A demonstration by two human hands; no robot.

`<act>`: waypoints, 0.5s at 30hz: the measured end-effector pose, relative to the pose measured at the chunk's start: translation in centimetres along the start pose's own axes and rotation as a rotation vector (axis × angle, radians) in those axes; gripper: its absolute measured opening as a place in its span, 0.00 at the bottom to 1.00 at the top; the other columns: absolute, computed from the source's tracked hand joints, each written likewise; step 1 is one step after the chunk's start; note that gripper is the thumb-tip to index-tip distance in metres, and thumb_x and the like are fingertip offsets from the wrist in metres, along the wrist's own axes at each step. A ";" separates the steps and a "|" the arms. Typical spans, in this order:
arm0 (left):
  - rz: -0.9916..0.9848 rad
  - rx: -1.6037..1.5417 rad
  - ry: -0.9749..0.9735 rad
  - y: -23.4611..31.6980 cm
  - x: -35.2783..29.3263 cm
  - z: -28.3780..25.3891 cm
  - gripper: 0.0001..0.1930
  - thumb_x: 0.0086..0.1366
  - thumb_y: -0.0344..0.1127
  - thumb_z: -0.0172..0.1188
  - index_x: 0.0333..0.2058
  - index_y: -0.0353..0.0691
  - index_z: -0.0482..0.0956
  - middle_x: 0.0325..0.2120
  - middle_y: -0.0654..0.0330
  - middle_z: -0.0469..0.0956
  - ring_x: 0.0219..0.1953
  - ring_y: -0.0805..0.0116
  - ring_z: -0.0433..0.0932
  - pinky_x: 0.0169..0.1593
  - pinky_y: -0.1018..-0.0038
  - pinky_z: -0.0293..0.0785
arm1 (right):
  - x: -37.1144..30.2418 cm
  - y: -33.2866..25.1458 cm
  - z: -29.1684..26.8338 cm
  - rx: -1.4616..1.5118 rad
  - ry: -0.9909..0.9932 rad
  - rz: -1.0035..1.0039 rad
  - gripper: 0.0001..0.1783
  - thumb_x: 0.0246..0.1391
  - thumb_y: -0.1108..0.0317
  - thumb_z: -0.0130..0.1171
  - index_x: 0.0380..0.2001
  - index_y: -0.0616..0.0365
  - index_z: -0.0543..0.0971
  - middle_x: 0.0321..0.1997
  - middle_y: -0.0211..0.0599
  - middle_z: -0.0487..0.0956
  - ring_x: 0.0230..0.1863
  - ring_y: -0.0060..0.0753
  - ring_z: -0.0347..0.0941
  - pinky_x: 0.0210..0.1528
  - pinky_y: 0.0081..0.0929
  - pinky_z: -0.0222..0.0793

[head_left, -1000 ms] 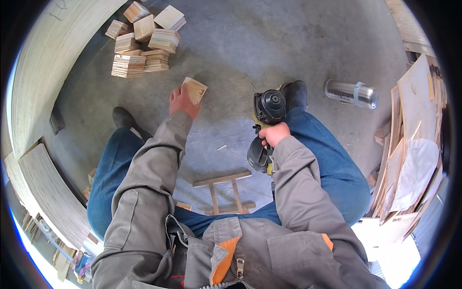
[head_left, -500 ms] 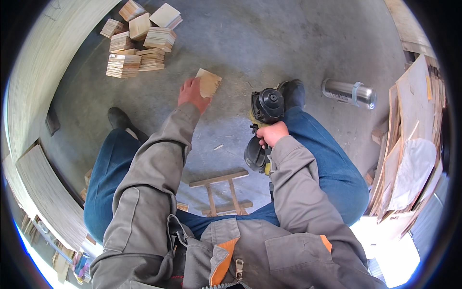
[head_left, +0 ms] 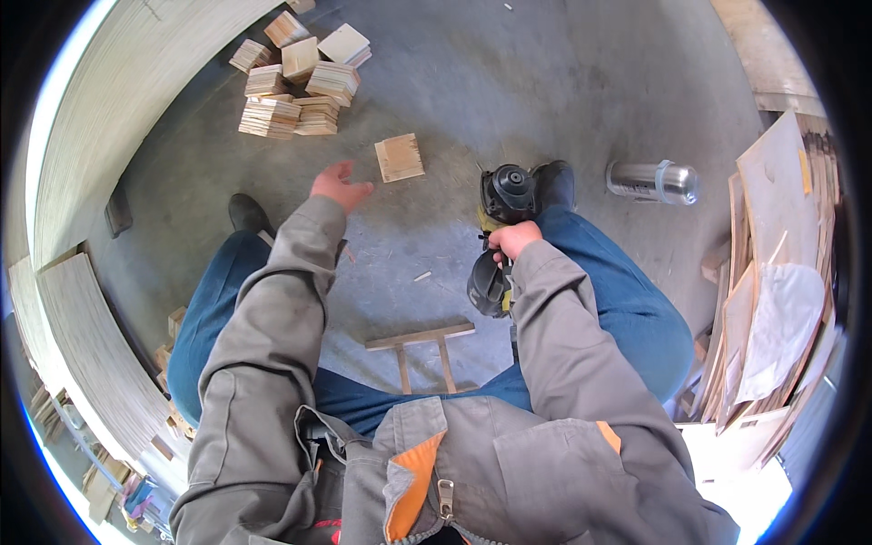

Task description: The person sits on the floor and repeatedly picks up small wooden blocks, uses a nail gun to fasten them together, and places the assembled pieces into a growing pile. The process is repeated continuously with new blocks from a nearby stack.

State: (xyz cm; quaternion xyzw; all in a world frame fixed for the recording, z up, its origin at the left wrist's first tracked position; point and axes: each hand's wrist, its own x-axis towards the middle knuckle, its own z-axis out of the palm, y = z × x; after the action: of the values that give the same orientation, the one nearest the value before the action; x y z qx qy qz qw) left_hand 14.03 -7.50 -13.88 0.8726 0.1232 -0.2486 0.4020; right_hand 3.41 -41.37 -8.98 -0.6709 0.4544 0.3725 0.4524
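My left hand (head_left: 341, 187) is open over the floor, its thumb and fingers apart and nothing in it. Just to its right, and not touching it, a square plywood piece (head_left: 400, 158) lies flat on the concrete. My right hand (head_left: 515, 240) is closed around the handle of a black and yellow coil nail gun (head_left: 510, 193). The gun's round black magazine (head_left: 489, 283) hangs on the near side of that hand, and its black top lies beside my right boot. Part of the grip is hidden by my fingers and sleeve.
Several stacks of square plywood pieces (head_left: 331, 84) stand at the far left. A steel thermos (head_left: 652, 182) lies on its side beyond my right boot (head_left: 554, 184). Plywood sheets (head_left: 788, 182) lean at the right. A small wooden frame (head_left: 420, 336) is between my legs.
My left hand has let go of the square plywood piece and drawn back to the left. The piece now rests alone on the floor. My right hand still holds the nail gun.
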 end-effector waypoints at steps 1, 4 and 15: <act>0.008 0.038 -0.008 0.5 -0.1 -1.5 0.41 0.49 0.42 0.76 0.60 0.32 0.71 0.55 0.49 0.77 0.55 0.57 0.78 0.58 0.66 0.74 | 0.0 -0.1 0.0 -0.018 -0.006 -0.003 0.07 0.42 0.73 0.65 0.23 0.69 0.81 0.21 0.44 0.80 0.17 0.35 0.75 0.20 0.35 0.70; 0.069 -0.116 0.018 0.8 -0.3 -6.6 0.35 0.51 0.39 0.76 0.56 0.31 0.75 0.49 0.49 0.80 0.51 0.59 0.80 0.55 0.68 0.77 | 0.0 -0.5 0.9 -0.041 -0.015 -0.017 0.07 0.43 0.73 0.65 0.23 0.67 0.81 0.21 0.44 0.80 0.17 0.35 0.75 0.20 0.36 0.69; 0.654 -0.180 0.133 14.4 -20.9 -21.1 0.30 0.59 0.32 0.69 0.59 0.36 0.72 0.51 0.54 0.78 0.53 0.66 0.76 0.57 0.69 0.74 | 0.4 1.0 2.3 -0.103 0.023 -0.017 0.07 0.45 0.73 0.64 0.24 0.69 0.80 0.20 0.46 0.79 0.16 0.39 0.72 0.18 0.37 0.67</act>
State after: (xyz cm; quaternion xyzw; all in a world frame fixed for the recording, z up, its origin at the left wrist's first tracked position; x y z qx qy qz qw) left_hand 9.36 -1.06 18.13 0.8412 -0.1154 -0.0372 0.5270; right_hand 2.34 -39.48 -10.31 -0.7016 0.4339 0.3838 0.4149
